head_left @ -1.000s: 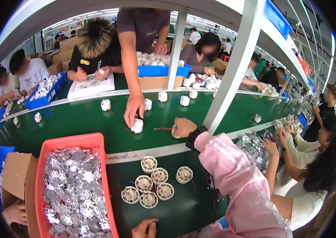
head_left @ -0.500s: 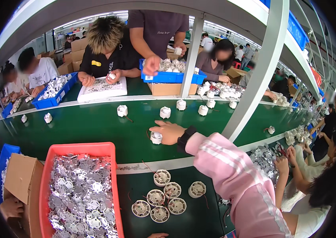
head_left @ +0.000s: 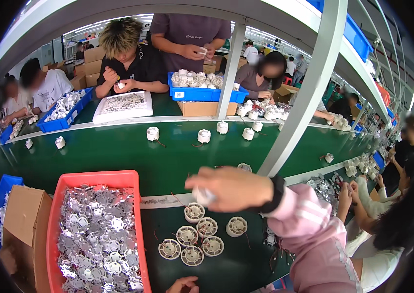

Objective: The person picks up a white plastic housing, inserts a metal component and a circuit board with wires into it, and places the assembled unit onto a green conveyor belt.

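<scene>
My right hand [head_left: 233, 190] is closed around a white round plastic housing [head_left: 203, 195], blurred by motion. It hovers over the near edge of the green belt, just above a group of round off-white housings [head_left: 187, 235] with slotted faces and thin red wires. A single similar housing [head_left: 236, 226] lies to the right of that group. At the bottom edge, my left hand [head_left: 182, 284] shows only partly, fingers apart and nothing in them. Another white housing [head_left: 244, 167] on the belt is partly hidden behind my right hand.
A red bin [head_left: 138, 219] of silvery metal plates stands left, beside a cardboard box [head_left: 23, 215]. Several white housings [head_left: 153, 133] sit on the green belt [head_left: 119, 156]. A slanted metal post [head_left: 304, 93] rises at right. Co-workers sit across and at right.
My right hand has lifted the white housing off the belt and brought it nearer, over the near edge. More of my left hand has come into view at the bottom.
</scene>
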Available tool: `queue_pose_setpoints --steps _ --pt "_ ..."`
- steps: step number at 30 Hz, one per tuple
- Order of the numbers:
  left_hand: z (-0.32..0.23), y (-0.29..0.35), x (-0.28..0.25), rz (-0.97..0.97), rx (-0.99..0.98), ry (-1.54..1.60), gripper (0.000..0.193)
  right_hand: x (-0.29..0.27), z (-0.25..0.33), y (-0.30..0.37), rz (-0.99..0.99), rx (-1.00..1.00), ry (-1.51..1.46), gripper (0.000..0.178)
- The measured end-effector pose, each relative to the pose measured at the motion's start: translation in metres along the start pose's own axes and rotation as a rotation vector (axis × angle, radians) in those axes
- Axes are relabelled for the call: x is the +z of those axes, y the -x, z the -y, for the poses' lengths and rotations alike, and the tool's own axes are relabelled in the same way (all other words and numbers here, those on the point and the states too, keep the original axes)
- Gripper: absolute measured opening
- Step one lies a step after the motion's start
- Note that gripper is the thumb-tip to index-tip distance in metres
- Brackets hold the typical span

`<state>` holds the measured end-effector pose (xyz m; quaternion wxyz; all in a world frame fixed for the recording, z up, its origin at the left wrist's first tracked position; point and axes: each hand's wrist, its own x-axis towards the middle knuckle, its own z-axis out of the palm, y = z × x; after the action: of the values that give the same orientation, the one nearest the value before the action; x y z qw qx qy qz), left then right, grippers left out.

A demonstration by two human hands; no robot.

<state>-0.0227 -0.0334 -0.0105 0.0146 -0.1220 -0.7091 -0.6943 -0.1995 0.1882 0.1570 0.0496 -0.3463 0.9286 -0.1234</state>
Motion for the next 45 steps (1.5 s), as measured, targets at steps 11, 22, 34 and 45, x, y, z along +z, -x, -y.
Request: queue_pose_setpoints --steps 11,22,34,45 --pt "-0.023 0.024 -0.011 0.415 0.077 0.139 0.09 0.055 0.145 0.105 0.105 -0.397 -0.223 0.042" --pt "-0.057 0.023 0.015 0.283 -0.103 0.567 0.072 0.11 0.14 0.128 -0.461 -0.191 -0.416 0.053" --pt "-0.05 0.007 0.028 0.059 0.079 -0.003 0.03 0.123 0.136 0.131 -0.522 0.056 -0.119 0.076" --pt "-0.04 0.007 0.015 0.147 -0.053 -0.252 0.035 0.125 0.116 0.134 -0.28 0.044 -0.39 0.06"
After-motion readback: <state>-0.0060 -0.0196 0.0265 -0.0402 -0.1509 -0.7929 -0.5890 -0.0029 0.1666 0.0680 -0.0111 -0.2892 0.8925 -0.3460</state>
